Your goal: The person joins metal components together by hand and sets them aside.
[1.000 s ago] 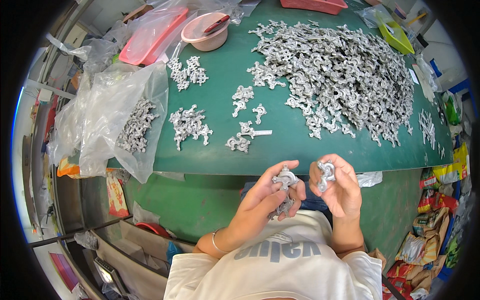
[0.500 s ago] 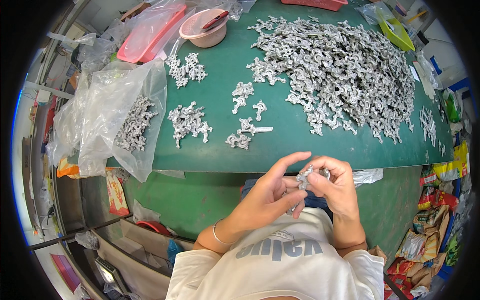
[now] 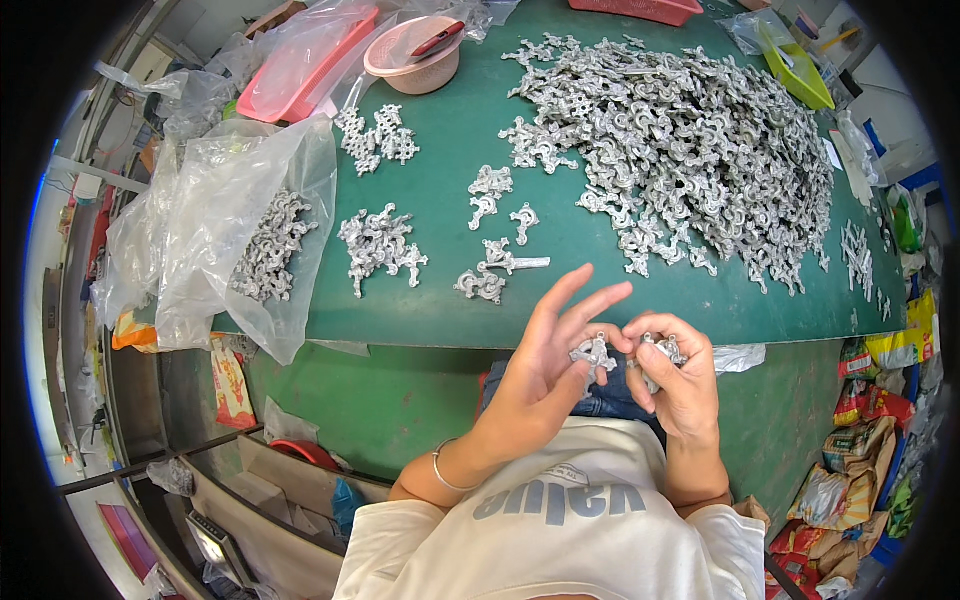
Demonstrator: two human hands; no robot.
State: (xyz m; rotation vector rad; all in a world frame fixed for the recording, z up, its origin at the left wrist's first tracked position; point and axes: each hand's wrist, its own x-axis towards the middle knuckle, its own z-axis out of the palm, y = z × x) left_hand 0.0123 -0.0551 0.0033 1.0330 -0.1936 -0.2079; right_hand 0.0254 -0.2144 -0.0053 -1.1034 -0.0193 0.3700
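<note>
Gripping a metal part [image 3: 593, 354] in each hand is the step we're on, looks like: our left hand [image 3: 537, 388] has thumb and fingers closed on one, our right hand [image 3: 690, 388] pinches a second part [image 3: 670, 347], both by the near edge of the table [image 3: 440, 140]. Hands are close together, can't tell if fingertips touch. Next move probably calls for a light fingertip hold. Container-wise, we've got a clear bag [image 3: 195, 270] with loose parts [image 3: 272, 250] in it, a pink bowl [image 3: 424, 80] with a red thing [image 3: 437, 40] across its rim, and plastic film [image 3: 322, 58] over a pink tray [image 3: 285, 111].
</note>
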